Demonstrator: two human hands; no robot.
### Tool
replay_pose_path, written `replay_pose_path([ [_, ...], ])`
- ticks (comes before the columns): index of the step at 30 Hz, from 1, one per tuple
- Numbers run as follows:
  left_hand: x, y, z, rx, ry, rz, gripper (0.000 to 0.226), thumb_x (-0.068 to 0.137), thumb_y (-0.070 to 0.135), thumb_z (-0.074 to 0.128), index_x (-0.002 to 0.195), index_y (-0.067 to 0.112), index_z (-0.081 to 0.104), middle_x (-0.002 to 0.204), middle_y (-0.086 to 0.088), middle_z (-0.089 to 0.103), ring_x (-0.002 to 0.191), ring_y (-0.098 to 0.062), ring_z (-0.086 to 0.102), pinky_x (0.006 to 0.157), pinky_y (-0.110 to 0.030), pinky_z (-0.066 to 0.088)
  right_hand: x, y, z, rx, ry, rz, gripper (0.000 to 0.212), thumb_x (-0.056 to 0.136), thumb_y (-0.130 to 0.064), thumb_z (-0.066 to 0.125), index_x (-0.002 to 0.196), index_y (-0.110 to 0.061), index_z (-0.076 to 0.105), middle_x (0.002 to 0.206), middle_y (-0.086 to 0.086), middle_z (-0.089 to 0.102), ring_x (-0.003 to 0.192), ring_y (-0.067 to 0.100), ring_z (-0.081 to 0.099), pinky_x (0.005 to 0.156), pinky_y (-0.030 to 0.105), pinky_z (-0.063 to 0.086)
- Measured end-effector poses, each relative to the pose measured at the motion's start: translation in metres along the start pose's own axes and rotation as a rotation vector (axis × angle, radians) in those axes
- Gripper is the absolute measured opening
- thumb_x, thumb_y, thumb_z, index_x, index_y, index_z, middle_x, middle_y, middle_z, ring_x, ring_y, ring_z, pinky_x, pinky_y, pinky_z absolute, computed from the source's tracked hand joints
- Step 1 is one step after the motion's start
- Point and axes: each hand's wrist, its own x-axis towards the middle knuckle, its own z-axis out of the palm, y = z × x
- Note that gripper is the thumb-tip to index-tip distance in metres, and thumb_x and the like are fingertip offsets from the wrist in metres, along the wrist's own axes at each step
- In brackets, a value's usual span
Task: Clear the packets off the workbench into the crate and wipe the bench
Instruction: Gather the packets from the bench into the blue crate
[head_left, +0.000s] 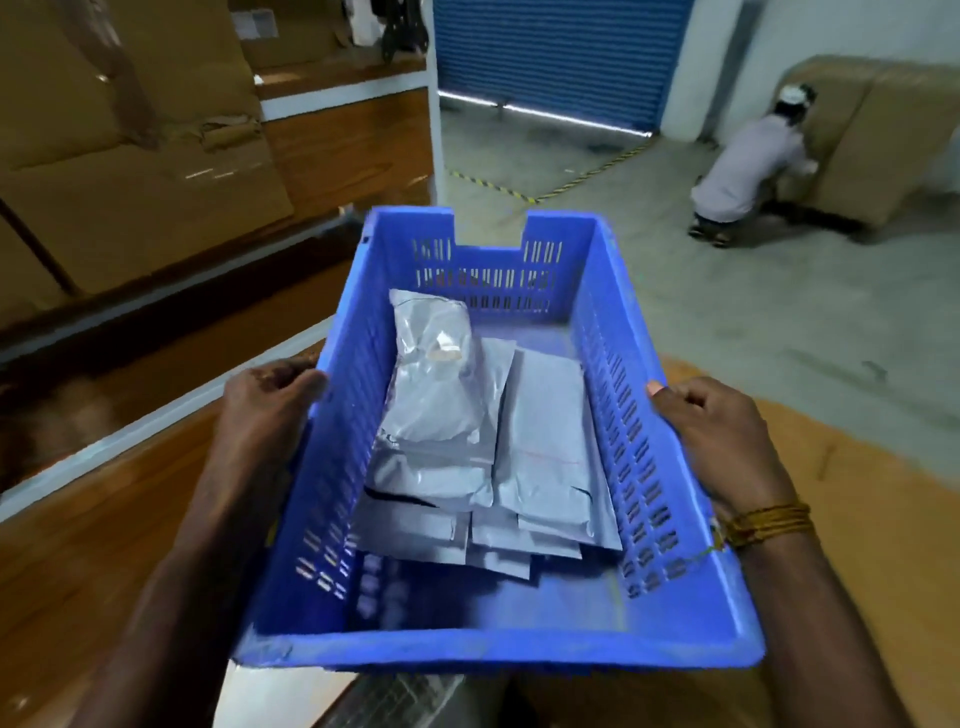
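Note:
I carry a blue slotted plastic crate (498, 649) in front of me, lifted off any surface. Several grey plastic packets (447, 415) lie stacked flat inside it, one puffier packet on top toward the far end. My left hand (265, 410) grips the crate's left rim, thumb over the edge. On the opposite rim my right hand (722, 436) holds on, a yellow thread band on its wrist. The brown wooden workbench top (93, 530) runs along my left.
Large cardboard sheets (130, 156) lean on shelving at the left. A blue roller shutter (561, 57) closes the far wall. A person (748, 171) crouches by a tall cardboard box (878, 140) at the right. Grey concrete floor lies ahead, an orange-brown surface (857, 509) at the right.

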Motion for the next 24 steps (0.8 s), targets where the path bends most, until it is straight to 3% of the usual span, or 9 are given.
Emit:
replay_pose_path([
  [4,-0.036,-0.002,-0.017,0.038,-0.17,0.055,0.02,0.094,0.019,0.06,0.111,0.024,0.07,0.098,-0.001,0.074,0.078,-0.024,0.073,0.069,-0.04,0.058,-0.089,-0.003,-0.024,0.006,0.133,0.082,0.04,0.091,-0.03,0.064,0.073,0.004,0.053,0.07,0.022,0.045,0.061,0.018,0.038,0.057,0.031,0.029],
  [7,-0.058,-0.001,-0.018,-0.011,-0.299,0.088,0.017,0.095,0.011,0.058,0.092,0.021,0.071,0.072,0.007,0.074,0.059,-0.012,0.07,0.055,-0.025,0.053,-0.15,-0.004,-0.04,0.001,0.253,0.136,0.034,0.091,-0.028,0.065,0.075,0.001,0.059,0.066,0.009,0.046,0.058,0.012,0.036,0.054,0.028,0.031],
  [9,-0.07,-0.002,-0.01,-0.035,-0.4,0.085,0.021,0.094,0.007,0.057,0.084,0.019,0.071,0.066,0.005,0.073,0.054,-0.012,0.068,0.052,-0.025,0.053,-0.186,-0.005,-0.052,-0.019,0.35,0.167,0.031,0.09,-0.026,0.066,0.074,-0.001,0.06,0.062,0.004,0.044,0.051,0.006,0.031,0.047,0.02,0.029],
  [11,-0.08,-0.006,0.003,-0.063,-0.516,0.102,0.02,0.089,0.005,0.059,0.082,0.017,0.073,0.068,0.0,0.073,0.054,-0.015,0.066,0.054,-0.028,0.054,-0.214,-0.001,-0.065,-0.062,0.438,0.203,0.03,0.09,-0.025,0.066,0.074,0.0,0.061,0.061,0.005,0.046,0.05,0.006,0.032,0.045,0.018,0.028],
  [13,-0.085,-0.012,0.022,-0.059,-0.617,0.12,0.017,0.078,0.016,0.065,0.091,0.013,0.075,0.081,-0.011,0.075,0.065,-0.022,0.064,0.062,-0.038,0.052,-0.234,0.006,-0.078,-0.104,0.505,0.235,0.032,0.09,-0.026,0.066,0.074,0.001,0.061,0.063,0.008,0.048,0.054,0.01,0.034,0.047,0.02,0.029],
  [15,-0.083,-0.021,0.049,-0.024,-0.646,0.116,0.039,0.064,0.027,0.067,0.098,0.01,0.073,0.089,-0.02,0.072,0.071,-0.026,0.059,0.064,-0.042,0.046,-0.242,0.018,-0.091,-0.145,0.569,0.269,0.036,0.088,-0.034,0.067,0.072,-0.001,0.062,0.063,0.012,0.051,0.059,0.017,0.04,0.055,0.03,0.037],
  [18,-0.087,-0.029,0.097,0.017,-0.676,0.132,0.027,0.059,0.024,0.063,0.084,0.017,0.072,0.073,-0.013,0.068,0.065,-0.023,0.056,0.062,-0.039,0.043,-0.243,0.036,-0.111,-0.208,0.648,0.32,0.047,0.08,-0.044,0.062,0.069,0.003,0.06,0.062,0.02,0.052,0.059,0.024,0.046,0.064,0.041,0.046],
  [20,-0.086,-0.029,0.13,0.096,-0.675,0.187,0.023,0.058,0.026,0.061,0.078,0.021,0.071,0.066,-0.008,0.065,0.06,-0.022,0.056,0.059,-0.036,0.043,-0.234,0.049,-0.123,-0.248,0.67,0.358,0.045,0.085,-0.038,0.066,0.068,0.003,0.059,0.064,0.022,0.054,0.063,0.034,0.052,0.066,0.042,0.044],
  [24,-0.077,-0.034,0.188,0.329,-0.604,0.391,0.034,0.065,0.028,0.06,0.089,0.01,0.074,0.07,-0.017,0.066,0.061,-0.032,0.061,0.056,-0.034,0.045,-0.201,0.079,-0.141,-0.349,0.717,0.399,0.033,0.09,-0.032,0.064,0.077,-0.001,0.065,0.077,0.018,0.063,0.083,0.038,0.062,0.073,0.037,0.043],
])
